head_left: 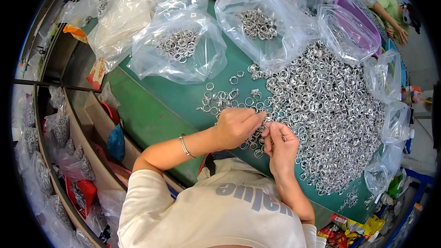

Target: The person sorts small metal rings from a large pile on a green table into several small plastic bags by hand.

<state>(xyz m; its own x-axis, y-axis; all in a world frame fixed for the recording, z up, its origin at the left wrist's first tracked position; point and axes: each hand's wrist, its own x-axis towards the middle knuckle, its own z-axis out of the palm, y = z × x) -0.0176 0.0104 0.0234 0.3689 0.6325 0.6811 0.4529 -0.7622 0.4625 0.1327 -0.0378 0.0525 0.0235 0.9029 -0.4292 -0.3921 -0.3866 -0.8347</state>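
Observation:
A wide heap of silver-coloured metal rings (328,115) spreads over the green tabletop under and to the right of my hands. My left hand (236,126), with a bangle (184,146) on its wrist, is closed at the heap's left edge, thumb and fingertips pinched; what lies between them is too small to make out. Right beside it my right hand (282,146) is curled, its fingers closed on a small ring (284,138). The fingertips of both hands nearly meet. Loose rings (221,96) are scattered just beyond my left hand.
Clear plastic bags (209,59) holding rings stand open along the far side, another bag (294,48) beside them. A purple basin (356,18) sits far right, near another person's arm (390,18). Shelves with bagged rings (59,131) line the left. Colourful packets (353,229) lie lower right.

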